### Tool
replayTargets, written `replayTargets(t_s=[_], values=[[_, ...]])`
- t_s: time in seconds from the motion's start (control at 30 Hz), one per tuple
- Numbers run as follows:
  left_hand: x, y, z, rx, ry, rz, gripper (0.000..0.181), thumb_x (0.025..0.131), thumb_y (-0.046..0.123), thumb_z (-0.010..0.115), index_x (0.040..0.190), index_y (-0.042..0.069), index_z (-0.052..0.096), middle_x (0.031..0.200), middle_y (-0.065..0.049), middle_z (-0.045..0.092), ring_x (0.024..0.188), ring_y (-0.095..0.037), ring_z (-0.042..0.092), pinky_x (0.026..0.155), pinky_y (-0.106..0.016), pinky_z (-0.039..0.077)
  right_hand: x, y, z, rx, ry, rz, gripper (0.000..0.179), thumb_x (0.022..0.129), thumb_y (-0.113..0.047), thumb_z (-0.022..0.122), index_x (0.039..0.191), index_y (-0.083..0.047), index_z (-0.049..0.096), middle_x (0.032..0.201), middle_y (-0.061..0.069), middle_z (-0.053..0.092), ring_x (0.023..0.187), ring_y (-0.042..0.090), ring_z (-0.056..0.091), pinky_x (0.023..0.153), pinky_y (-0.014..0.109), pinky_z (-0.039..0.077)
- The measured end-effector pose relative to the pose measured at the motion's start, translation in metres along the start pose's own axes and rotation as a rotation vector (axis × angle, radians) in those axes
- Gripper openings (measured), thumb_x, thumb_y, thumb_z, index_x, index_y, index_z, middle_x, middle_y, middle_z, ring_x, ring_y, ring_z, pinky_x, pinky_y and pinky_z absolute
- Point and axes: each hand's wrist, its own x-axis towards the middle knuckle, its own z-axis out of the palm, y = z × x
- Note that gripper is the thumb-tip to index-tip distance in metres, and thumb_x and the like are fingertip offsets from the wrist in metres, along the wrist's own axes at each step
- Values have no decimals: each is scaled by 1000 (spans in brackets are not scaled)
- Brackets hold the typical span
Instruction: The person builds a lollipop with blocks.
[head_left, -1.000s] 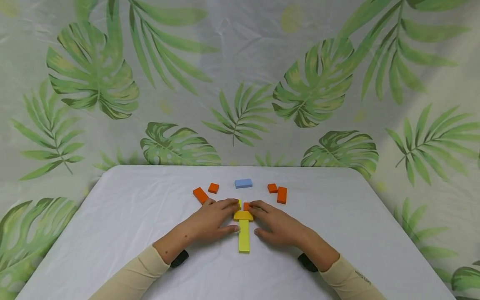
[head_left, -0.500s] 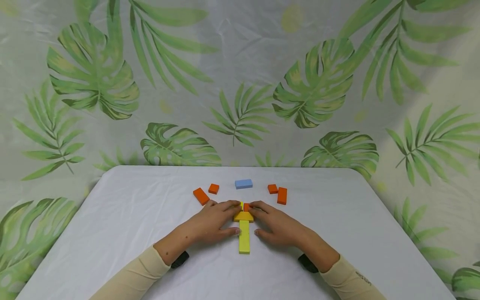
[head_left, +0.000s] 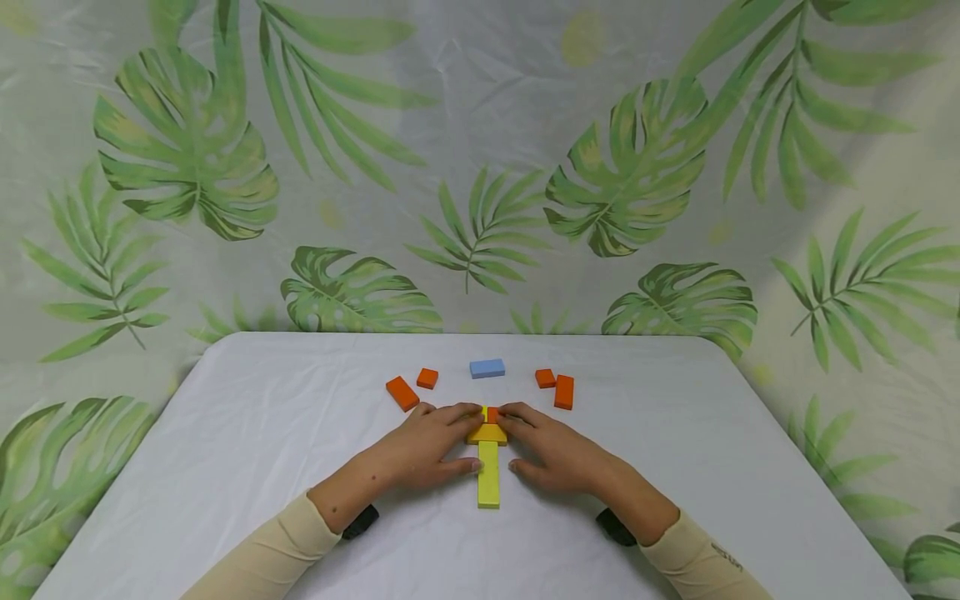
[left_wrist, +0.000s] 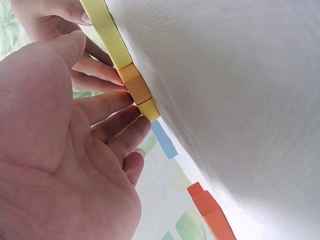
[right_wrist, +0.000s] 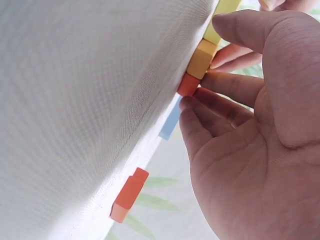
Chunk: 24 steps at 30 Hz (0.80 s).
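A long yellow block (head_left: 488, 479) lies on the white cloth, its far end against an orange-yellow trapezoid block (head_left: 487, 434). Beyond the trapezoid, a small yellow block (left_wrist: 148, 109) and a small red-orange block (head_left: 492, 415) sit side by side. My left hand (head_left: 427, 446) touches the small yellow block with its fingertips; its thumb is by the long block's left side. From the other side, fingertips of my right hand (head_left: 558, 450) touch the small red-orange block (right_wrist: 189, 84). The right thumb stays apart from the long block in the head view. Fingers on both hands are extended.
A blue block (head_left: 487, 368) lies farther back in the middle. To the left are a red-orange rectangular block (head_left: 402, 393) and a small square one (head_left: 427, 378). On the right, another square block (head_left: 545, 378) touches a rectangular block (head_left: 564, 392). A leaf-print curtain hangs behind the table.
The small yellow block has slid right under my left fingertips, closing its gap to the small red-orange block. My right hand has stayed nearly still.
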Motion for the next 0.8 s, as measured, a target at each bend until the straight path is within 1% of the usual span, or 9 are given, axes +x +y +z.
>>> replayTargets(t_s=[0.27, 0.57, 0.8], values=[[0, 1, 0, 10, -4, -4, 71, 105, 56, 60, 160, 13, 49, 168, -2, 42, 153, -18, 41, 111, -46, 37, 0, -1, 0, 7, -1, 1, 66, 103, -30, 72, 160, -9, 48, 166, 4, 39, 145, 24, 50, 116, 46, 45], [-1, 2, 0, 19, -5, -4, 71, 105, 57, 60, 161, 14, 49, 168, -2, 42, 152, -19, 42, 111, -46, 37, 0, 0, 0, -10, 14, -27, 66, 102, -29, 73, 159, -8, 48, 165, 7, 40, 145, 25, 50, 116, 45, 45], [-1, 3, -1, 28, -7, -6, 71, 105, 57, 60, 160, 13, 49, 167, -2, 42, 152, -20, 42, 112, -47, 37, 0, 1, 0, -12, 16, -15, 64, 102, -30, 73, 158, -10, 50, 166, 6, 39, 146, 26, 49, 117, 46, 45]])
